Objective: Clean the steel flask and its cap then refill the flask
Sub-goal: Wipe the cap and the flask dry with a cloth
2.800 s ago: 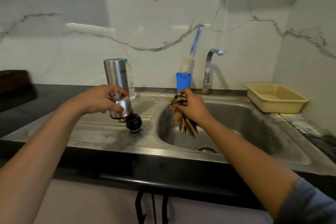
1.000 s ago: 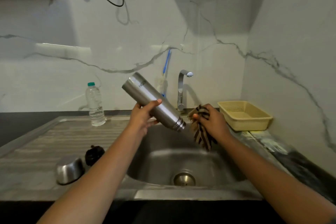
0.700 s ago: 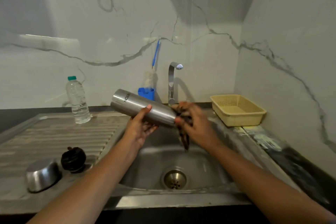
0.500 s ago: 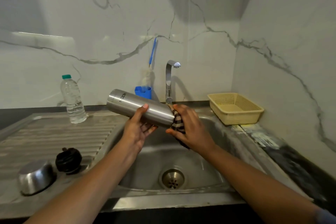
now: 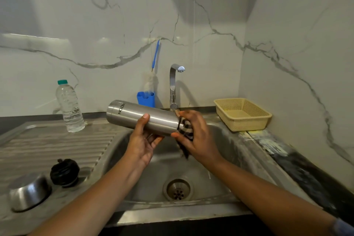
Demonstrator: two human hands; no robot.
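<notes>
Count, task things: one steel flask (image 5: pixel 141 119), one steel cap (image 5: pixel 28 195), one black stopper (image 5: pixel 64 172), one striped cloth (image 5: pixel 184 130).
Count, other: one plastic bottle (image 5: pixel 70 107), one tap (image 5: pixel 173 86), one blue holder (image 5: pixel 146 99) with one brush (image 5: pixel 155 57) standing in it, one beige basket (image 5: pixel 242 119), one sink (image 5: pixel 172 214).
Flask position: in the air over the basin, in front of the tap.
Flask axis: long axis close to level, base to the left and slightly higher, mouth end to the right and slightly lower (lettering near the base reads sideways).
Left hand (image 5: pixel 141 143): grips the flask body from below, thumb up over the front.
Right hand (image 5: pixel 197 140): clasps the cloth round the flask's mouth end, fingers curled over it.
Cap and stopper: on the drainboard (image 5: pixel 47 143) at left, close beside each other, cap dome-up at the near corner.
Bottle: upright at the back of the drainboard, green lid on.
Basket: on the table (image 5: pixel 306 176) right of the sink, near the wall.
Hidden: flask mouth covered by cloth and right hand; cannot tell if the rim is wet.
Cut off: both forearms at the lower edge.
</notes>
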